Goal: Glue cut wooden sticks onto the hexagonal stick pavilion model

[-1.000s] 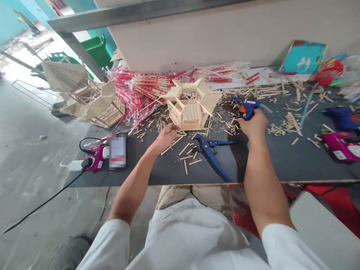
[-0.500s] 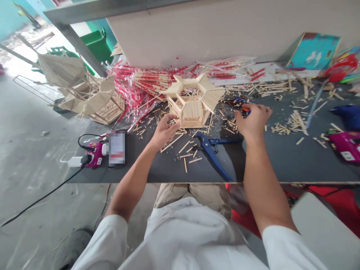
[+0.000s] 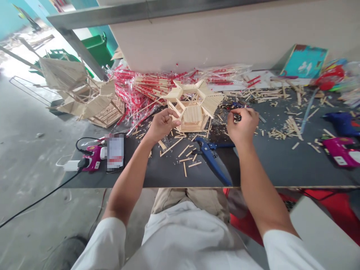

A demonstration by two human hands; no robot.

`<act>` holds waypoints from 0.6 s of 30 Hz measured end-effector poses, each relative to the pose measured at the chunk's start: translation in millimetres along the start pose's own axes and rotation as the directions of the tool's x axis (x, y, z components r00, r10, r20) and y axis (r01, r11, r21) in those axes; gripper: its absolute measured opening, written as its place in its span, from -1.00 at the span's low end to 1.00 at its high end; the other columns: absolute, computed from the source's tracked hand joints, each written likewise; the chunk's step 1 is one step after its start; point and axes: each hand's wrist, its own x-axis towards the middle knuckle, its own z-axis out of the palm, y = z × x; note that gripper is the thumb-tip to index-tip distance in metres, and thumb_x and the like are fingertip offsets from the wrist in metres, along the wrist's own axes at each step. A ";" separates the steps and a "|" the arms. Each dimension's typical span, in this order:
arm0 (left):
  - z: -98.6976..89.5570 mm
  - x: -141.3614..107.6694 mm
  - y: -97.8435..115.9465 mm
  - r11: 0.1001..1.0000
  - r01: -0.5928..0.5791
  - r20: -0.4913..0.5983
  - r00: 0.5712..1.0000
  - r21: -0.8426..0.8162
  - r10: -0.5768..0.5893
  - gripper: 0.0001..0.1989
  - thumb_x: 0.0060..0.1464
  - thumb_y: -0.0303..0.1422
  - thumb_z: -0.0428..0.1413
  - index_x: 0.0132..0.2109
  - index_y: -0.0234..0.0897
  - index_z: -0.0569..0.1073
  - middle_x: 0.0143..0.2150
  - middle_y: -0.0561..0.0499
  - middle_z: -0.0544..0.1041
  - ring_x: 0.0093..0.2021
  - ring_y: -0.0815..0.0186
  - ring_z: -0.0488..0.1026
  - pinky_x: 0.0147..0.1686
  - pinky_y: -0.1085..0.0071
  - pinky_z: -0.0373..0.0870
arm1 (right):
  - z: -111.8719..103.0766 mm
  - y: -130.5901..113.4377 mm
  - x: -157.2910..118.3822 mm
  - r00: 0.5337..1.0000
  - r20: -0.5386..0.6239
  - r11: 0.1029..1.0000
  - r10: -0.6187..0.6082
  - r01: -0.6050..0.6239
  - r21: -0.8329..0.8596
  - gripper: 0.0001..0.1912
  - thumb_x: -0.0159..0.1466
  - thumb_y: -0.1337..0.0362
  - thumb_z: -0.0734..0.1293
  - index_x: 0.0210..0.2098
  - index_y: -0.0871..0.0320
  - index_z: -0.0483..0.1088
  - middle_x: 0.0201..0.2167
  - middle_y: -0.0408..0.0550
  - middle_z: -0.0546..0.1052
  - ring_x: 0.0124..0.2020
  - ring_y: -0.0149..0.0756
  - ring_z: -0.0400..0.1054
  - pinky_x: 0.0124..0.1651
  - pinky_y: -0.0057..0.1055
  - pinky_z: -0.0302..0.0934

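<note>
A hexagonal model of pale wooden craft sticks (image 3: pixel 192 113) stands on the dark table top (image 3: pixel 281 168), with flared roof panels. My left hand (image 3: pixel 161 125) is beside its left wall, fingers apart and fingertips at or very near the sticks. My right hand (image 3: pixel 244 125) hangs to the model's right, fingers bunched into a pinch. Anything in that pinch is too small to see. Just under those fingers lies a blue glue gun (image 3: pixel 234 106), mostly hidden by the hand. Blue-handled cutters (image 3: pixel 210 157) lie between my hands, nearer the table's front edge.
Loose stick pieces are scattered across the table. Behind the model lies a heap of red-and-clear packets (image 3: pixel 132 92). A larger stick structure (image 3: pixel 84 93) stands at the left. A phone (image 3: pixel 115 152) and magenta device (image 3: pixel 92 158) sit front left; another glue gun (image 3: pixel 341 124) lies right.
My right hand has let go of the blue glue gun and now pinches its fingers just above it. My left hand has moved up against the model's left side.
</note>
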 end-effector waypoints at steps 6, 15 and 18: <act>10.2 0.0 -2.3 0.999 0.034 0.052 0.998 -0.031 -0.032 -0.67 0.11 -0.15 0.37 -0.17 -0.14 0.39 -0.61 0.30 0.08 -0.68 0.53 0.01 -0.64 0.49 -0.06 | 0.4 -8.7 -5.4 0.999 0.029 1.000 0.031 -0.031 -0.003 -0.84 0.31 0.20 0.36 -0.17 0.07 0.56 -0.07 0.12 0.60 0.09 0.13 0.40 0.23 0.15 0.21; 1.4 3.5 -2.9 0.983 -0.104 0.038 0.994 0.151 0.100 -0.76 0.14 -0.27 0.34 -0.12 -0.14 0.45 -0.60 0.28 0.01 -0.61 0.48 -0.08 -0.54 0.45 -0.12 | 0.9 -0.9 -2.8 0.996 0.067 0.997 -0.050 0.046 0.067 -0.84 0.36 0.21 0.32 -0.18 0.10 0.52 -0.15 0.14 0.56 -0.01 0.03 0.46 0.18 -0.02 0.32; 5.6 1.7 -2.8 0.983 -0.111 -0.006 0.994 0.145 0.113 -0.78 0.13 -0.27 0.33 -0.14 -0.15 0.47 -0.58 0.27 -0.01 -0.60 0.48 -0.08 -0.53 0.44 -0.11 | 0.8 -1.5 -3.7 0.995 0.090 0.997 -0.046 0.039 0.071 -0.85 0.37 0.21 0.31 -0.17 0.09 0.52 -0.15 0.12 0.56 -0.01 -0.01 0.46 0.18 -0.04 0.33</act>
